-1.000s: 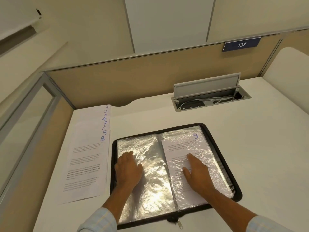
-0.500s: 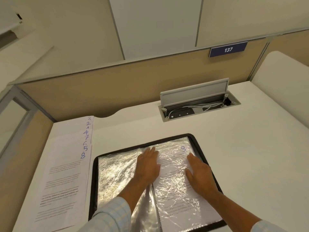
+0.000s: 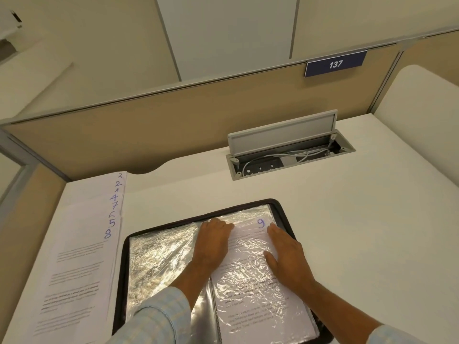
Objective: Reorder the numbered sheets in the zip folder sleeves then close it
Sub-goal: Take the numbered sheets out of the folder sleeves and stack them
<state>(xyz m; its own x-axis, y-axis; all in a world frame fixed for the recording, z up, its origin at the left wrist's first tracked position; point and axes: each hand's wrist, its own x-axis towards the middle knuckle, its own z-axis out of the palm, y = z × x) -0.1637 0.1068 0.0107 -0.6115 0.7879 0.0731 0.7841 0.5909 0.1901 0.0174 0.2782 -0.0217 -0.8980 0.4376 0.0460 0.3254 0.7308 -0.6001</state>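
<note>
White table (image 3: 347, 219) boxed in by a beige partition (image 3: 173, 125). On it, near the front edge, zip folder (image 3: 123, 269) spread wide and flat, black zipped rim all round. In its right-hand sleeve, sheet marked 9 (image 3: 248, 306), print visible through crinkled plastic. Opposite, left-hand sleeve (image 3: 159, 264) empty and shining.

Across the spine, left hand (image 3: 213, 244) laid onto the upper inner part of the filled sleeve. On the outer edge of the same sleeve, right hand (image 3: 288, 254), palm down. Probably pinning the plastic to steady it, either to smooth the sheet home or to reach the top opening and draw it out; cannot tell which. On the left, fingers (image 3: 218, 225) straight and close together, pressing, gripping nothing. On the right, fingers (image 3: 275, 232) likewise straight, thumb spread inward, nothing pinched.

Just beside the folder on the left, stack of loose sheets (image 3: 82, 244), stepped to leave handwritten numbers 2, 1, 4, 7, 6, 5, 8 visible down one margin, with one more above, hard to read. Laid so, presumably, for finding each at a glance. Reordering judged barely begun, zip not yet closed.

Farther back, open cable box (image 3: 288, 155) with raised lid, and a 137 sign (image 3: 335, 63) on the partition.
</note>
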